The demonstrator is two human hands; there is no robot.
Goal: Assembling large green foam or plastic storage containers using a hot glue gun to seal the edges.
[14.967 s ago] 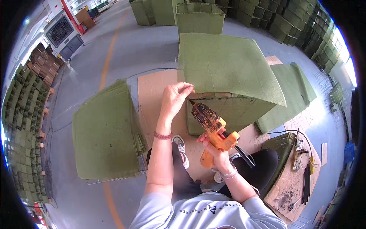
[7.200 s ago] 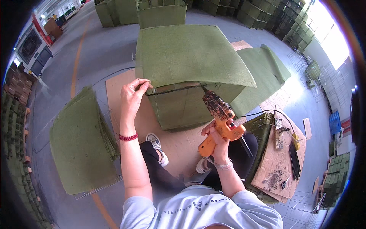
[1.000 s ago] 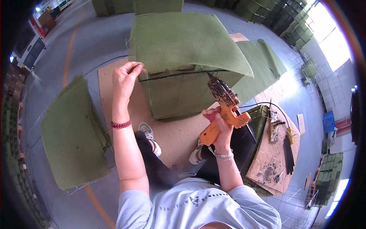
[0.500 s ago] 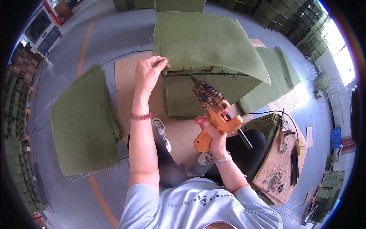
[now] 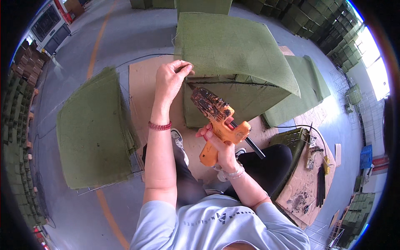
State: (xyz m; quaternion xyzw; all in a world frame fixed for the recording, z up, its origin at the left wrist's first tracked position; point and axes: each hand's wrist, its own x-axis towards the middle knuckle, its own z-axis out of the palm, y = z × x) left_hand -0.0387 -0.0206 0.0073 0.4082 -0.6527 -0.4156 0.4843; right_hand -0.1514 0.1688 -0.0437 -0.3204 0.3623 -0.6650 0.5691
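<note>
Orange plastic fills the right hand [image 5: 221, 146]: it is clenched round the grip of an orange hot-glue gun [image 5: 216, 121] whose dark, glue-crusted nozzle points up toward the lower edge of a green felt-covered box-shaped block [image 5: 233, 62]. A black glue stick juts from the back of the gun, over the person's dark trouser leg. The left hand [image 5: 170, 79], a red bead bracelet on its wrist, pinches the felt at the block's near left corner, fingers closed on the fabric edge. The block stands on a sheet of brown cardboard [image 5: 141, 83] laid on the grey floor. To the left lies a stack of green felt sheets [image 5: 93, 129]; to the right, more folded green felt [image 5: 306, 87] and a glue-stained cardboard piece [image 5: 306, 187] with tools.
</note>
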